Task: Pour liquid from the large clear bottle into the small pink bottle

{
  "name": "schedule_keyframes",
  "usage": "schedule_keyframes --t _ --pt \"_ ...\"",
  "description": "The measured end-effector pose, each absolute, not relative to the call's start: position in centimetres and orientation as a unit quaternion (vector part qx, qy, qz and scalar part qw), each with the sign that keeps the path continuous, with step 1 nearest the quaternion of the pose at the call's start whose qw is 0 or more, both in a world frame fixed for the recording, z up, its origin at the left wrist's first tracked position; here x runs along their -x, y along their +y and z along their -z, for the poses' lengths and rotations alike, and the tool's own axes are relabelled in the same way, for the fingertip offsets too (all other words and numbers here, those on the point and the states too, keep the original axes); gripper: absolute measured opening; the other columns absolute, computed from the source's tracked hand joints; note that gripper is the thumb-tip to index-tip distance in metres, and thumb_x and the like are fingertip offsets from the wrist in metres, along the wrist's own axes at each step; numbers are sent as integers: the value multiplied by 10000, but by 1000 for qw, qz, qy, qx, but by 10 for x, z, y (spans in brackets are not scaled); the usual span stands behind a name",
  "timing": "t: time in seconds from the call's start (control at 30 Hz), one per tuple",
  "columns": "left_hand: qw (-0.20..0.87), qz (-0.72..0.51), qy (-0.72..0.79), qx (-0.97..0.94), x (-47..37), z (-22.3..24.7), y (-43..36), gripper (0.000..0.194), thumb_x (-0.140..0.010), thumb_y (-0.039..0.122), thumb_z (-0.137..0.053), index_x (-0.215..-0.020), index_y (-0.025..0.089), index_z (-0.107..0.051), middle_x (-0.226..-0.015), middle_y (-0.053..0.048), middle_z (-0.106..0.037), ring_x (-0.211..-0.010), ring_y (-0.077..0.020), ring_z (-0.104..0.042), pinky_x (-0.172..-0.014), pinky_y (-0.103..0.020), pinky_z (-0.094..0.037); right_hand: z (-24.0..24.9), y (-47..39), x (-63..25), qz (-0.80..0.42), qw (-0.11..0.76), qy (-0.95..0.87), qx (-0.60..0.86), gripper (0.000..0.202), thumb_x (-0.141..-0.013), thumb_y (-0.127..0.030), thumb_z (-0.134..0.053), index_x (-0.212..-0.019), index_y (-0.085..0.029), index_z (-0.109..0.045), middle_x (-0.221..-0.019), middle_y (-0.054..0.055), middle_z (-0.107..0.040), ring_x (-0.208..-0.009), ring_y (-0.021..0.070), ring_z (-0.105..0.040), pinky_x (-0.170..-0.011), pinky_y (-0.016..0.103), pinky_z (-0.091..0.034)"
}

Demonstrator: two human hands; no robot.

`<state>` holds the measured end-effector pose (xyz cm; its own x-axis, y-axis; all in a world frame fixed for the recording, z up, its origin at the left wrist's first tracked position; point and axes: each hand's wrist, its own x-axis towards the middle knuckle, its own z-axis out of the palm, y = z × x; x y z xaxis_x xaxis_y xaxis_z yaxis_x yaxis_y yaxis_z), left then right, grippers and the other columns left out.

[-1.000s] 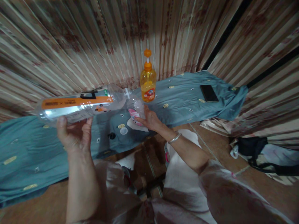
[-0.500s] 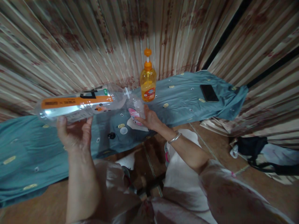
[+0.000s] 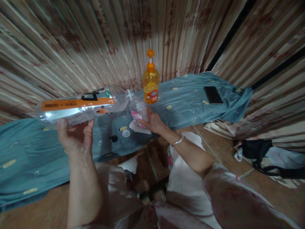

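Note:
A large clear plastic bottle (image 3: 78, 106) with an orange and silver label lies nearly level in the air, its neck pointing right. From below, my left hand (image 3: 77, 136) is closed around it. My right hand (image 3: 153, 121) grips a smaller clear bottle (image 3: 138, 109) with a pink label, standing slightly tilted over a white tissue (image 3: 139, 128). The two bottle mouths meet; whether liquid passes between them I cannot tell. Below them on the cloth lie a black cap (image 3: 113, 138) and a whitish round cap (image 3: 126, 133).
An orange pump bottle (image 3: 151, 84) stands just behind the small bottle. On the right of the teal cloth-covered bench (image 3: 181, 111) lies a black phone (image 3: 213, 95). Pleated curtains (image 3: 133, 41) hang behind, and a dark bag (image 3: 257, 154) sits on the tiled floor.

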<state>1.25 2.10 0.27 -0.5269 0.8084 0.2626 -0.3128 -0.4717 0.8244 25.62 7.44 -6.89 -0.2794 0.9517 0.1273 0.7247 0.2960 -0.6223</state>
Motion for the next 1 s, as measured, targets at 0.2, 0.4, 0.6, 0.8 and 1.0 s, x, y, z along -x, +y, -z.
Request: schedule_keyframes --t 0.2,0.4,0.6,0.8,1.0 --pt "354 -792 364 -339 -14 -3 21 613 -503 509 -871 -1019 245 -673 -1082 -37 -731 -1263 -293 -607 -1050 -426 -544 67 73 -257 -237 248 -765 545 636 -928 -437 -731 -1372 -58 -478 -1145 208 -744 -1079 334 -738 -871 375 -559" --pt "357 -767 378 -376 -8 -3 17 397 -587 514 -854 -876 319 -663 -1029 22 -752 -1267 -293 -627 -1052 -483 -561 66 73 -257 -245 244 -764 545 635 -933 -419 -726 -1383 -49 -473 -1169 224 -738 -1099 347 -732 -890 395 -563" --pt "350 -777 377 -363 -8 -2 19 465 -562 548 -855 -918 310 -675 -1036 12 -756 -1251 -287 -636 -1043 -466 -569 66 74 -257 -257 252 -760 541 608 -928 -407 -734 -1361 -63 -481 -1188 218 -737 -1110 334 -732 -894 390 -565" --pt "357 -791 361 -342 -12 -2 22 628 -493 531 -892 -1020 258 -689 -1066 -13 -744 -1267 -284 -609 -1020 -400 -566 67 74 -257 -237 251 -763 546 610 -916 -428 -741 -1360 -93 -489 -1122 193 -758 -1042 336 -750 -847 399 -581" --pt "360 -789 355 -349 -9 0 22 609 -516 523 -882 -1022 245 -688 -1105 -20 -734 -1260 -274 -609 -1050 -395 -546 66 73 -257 -240 243 -766 545 617 -934 -434 -719 -1381 -86 -474 -1162 209 -738 -1075 328 -735 -879 395 -563"
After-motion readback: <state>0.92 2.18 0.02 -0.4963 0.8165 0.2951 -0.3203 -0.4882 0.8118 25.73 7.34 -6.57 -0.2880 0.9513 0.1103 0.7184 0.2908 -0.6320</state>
